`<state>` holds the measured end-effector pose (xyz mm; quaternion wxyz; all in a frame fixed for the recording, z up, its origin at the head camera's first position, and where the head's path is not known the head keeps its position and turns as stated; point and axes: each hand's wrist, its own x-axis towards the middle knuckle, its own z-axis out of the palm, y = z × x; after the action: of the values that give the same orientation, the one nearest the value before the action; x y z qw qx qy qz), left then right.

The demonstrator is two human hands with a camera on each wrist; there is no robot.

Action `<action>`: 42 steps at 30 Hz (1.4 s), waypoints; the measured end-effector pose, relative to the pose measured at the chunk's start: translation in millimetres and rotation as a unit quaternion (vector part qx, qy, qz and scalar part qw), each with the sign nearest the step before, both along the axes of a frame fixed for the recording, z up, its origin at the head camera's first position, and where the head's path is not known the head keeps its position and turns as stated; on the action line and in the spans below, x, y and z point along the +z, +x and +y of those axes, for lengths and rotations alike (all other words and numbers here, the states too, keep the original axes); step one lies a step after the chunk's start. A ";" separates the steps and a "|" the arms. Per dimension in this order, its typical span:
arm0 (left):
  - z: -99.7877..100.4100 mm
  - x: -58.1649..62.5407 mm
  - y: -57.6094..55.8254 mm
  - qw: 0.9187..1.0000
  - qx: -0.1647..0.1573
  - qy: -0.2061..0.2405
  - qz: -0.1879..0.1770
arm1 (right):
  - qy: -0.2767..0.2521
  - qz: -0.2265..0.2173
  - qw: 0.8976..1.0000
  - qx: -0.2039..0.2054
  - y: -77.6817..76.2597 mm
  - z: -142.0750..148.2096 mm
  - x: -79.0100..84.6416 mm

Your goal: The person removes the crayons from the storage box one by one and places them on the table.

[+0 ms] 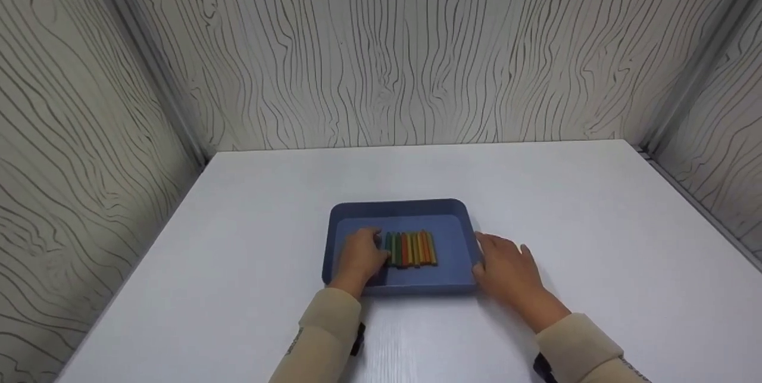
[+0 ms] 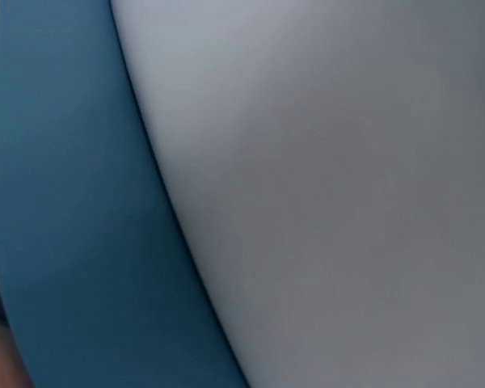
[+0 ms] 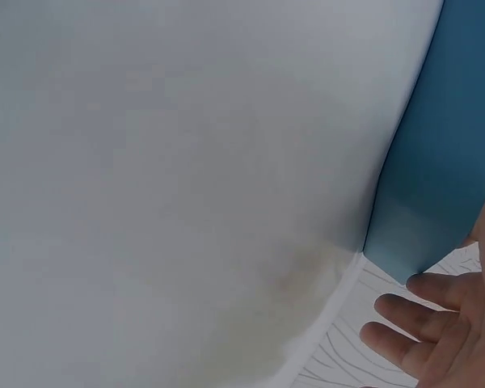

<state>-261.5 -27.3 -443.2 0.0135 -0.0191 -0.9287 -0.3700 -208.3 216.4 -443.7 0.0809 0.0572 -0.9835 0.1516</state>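
Note:
In the head view a blue tray (image 1: 417, 289) holds a row of coloured crayons (image 1: 411, 249), green, red, orange and yellow, lying side by side. My left hand (image 1: 360, 255) reaches over the tray's near-left side to the left end of that row. Its thumb and forefinger curve in around a dark gap by the green crayons; whether a crayon sits between them is too small to tell. At the tray's right wall my right hand (image 1: 509, 270) rests with loose fingers. The right wrist view shows its fingers (image 3: 400, 347) relaxed beneath the blue wall (image 3: 436, 170).
The tray stands on a white table (image 1: 256, 222). Wood-grain patterned panels (image 1: 381, 55) rise behind the table and on both sides. The left wrist view is mostly the tray's outer wall (image 2: 89, 202) and the tabletop (image 2: 331, 194).

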 end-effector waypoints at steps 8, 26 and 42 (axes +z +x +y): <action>16.1 -1.8 3.8 0.999 -0.023 -0.017 0.034 | 0.001 0.000 1.000 -0.011 13.9 14.3 1.4; 49.0 -2.8 16.5 0.999 -0.029 0.021 0.005 | 0.001 0.011 0.999 -0.030 43.9 38.3 1.0; 64.3 -3.4 26.0 1.000 -0.013 0.015 0.007 | -0.001 0.017 1.000 -0.021 55.8 47.5 -0.4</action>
<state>-235.6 37.0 -446.6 0.0154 -0.0332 -0.9225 -0.3843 -152.5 263.9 -444.1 0.1010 0.0386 -0.9828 0.1497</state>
